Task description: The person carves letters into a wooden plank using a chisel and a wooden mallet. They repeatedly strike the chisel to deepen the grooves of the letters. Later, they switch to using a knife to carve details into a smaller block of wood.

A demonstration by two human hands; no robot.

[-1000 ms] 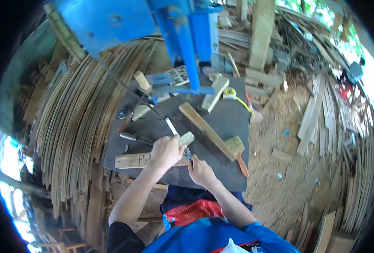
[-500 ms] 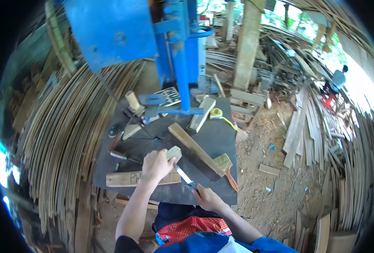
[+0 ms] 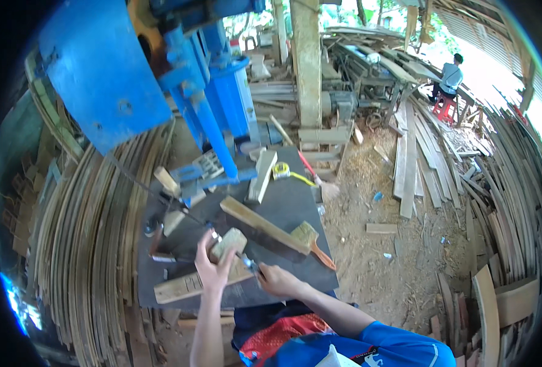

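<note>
Block [image 3: 229,243] of wood is held above the near half of the desk [image 3: 315,275], and I take it as the centre of the clock. The left hand [image 3: 213,267] comes from six o'clock and pinches this block, with the thumb on one side and the fingers on the other. The right hand [image 3: 276,280], at four o'clock, is closed around the handle of a knife [image 3: 249,264]. The bright metal of the knife is directed toward the block; whether it touches the wood, I cannot tell.

A plank [image 3: 176,290] with dark marks lies flat at about seven to eight o'clock, partly covered by the left hand. At two o'clock, a long strip [image 3: 265,225] of wood lies slanted on the desk. Just beside its lower end, at three o'clock, there is a brush [image 3: 308,235] with a reddish-brown handle. At one o'clock, farther away, lie a pale bar [image 3: 262,177] and, near it, a yellow tape measure [image 3: 281,170] with its tape pulled out.

A blue machine [image 3: 109,79] stands at eleven o'clock, above the far side of the desk. Many long slats [image 3: 87,244] are piled at nine o'clock. Well apart, at two o'clock, a person [image 3: 451,76] sits on a red stool [image 3: 445,109].
</note>
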